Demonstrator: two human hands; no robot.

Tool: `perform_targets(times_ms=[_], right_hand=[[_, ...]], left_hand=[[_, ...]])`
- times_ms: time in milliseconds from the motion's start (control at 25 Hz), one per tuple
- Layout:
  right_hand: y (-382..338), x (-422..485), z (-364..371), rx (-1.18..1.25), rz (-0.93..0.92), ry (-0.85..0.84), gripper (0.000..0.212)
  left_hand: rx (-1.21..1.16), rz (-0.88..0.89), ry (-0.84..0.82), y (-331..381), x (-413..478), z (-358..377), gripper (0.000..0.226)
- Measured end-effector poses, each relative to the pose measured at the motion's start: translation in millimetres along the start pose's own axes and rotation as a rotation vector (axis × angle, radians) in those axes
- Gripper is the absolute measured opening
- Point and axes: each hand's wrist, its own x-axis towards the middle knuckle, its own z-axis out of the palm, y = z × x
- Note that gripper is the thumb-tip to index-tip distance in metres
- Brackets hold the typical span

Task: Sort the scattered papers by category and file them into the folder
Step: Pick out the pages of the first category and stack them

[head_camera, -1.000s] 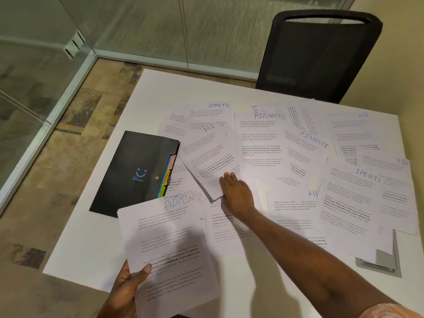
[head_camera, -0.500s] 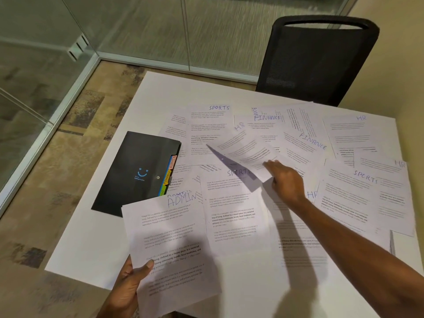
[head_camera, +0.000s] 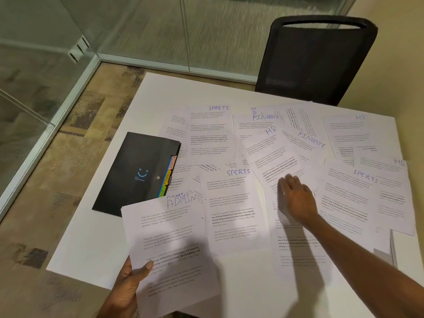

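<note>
My left hand (head_camera: 128, 285) grips the bottom left corner of an ADMIN sheet (head_camera: 169, 249), thumb on top, held above the table's near edge. My right hand (head_camera: 296, 198) hovers or rests with straight fingers on the lower end of a tilted HR sheet (head_camera: 273, 157) in the middle of the spread. A black folder (head_camera: 135, 173) with coloured tabs along its right edge lies shut at the left. Around them lie SPORTS sheets (head_camera: 231, 207), FINANCE sheets (head_camera: 309, 143) and other HR sheets (head_camera: 353, 131), overlapping.
The white table (head_camera: 96, 244) ends close to my body and drops to carpet on the left. A black mesh chair (head_camera: 316, 60) stands at the far side. Glass walls run behind and to the left. A small grey thing (head_camera: 385, 253) peeks out at the right.
My right hand dragged the HR sheet from the centre left over to the right and let it go, uncovering a SPORTS sheet. The left hand kept hold of the ADMIN sheet.
</note>
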Motion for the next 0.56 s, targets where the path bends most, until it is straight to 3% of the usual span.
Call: perform_targets(times_ms=[80,240,560], right_hand=[[-34.1,-1.4,4.6,0.061,-0.098,0.058,0.047],[-86.6,-18.5,32.4,0.124,-0.430,-0.063,0.075],[-55.8,-47.2,34.1,0.076,-0.412,-0.227,0.095]], left_hand=[[-0.001,-0.012,0.008,-2.2,1.2,-3.3,0.065],[-0.007,-0.002,0.036,-5.2,0.2,-8.7,0.062],[-0.042,-0.027,0.036,-10.2,3.2,-18.5,0.068]])
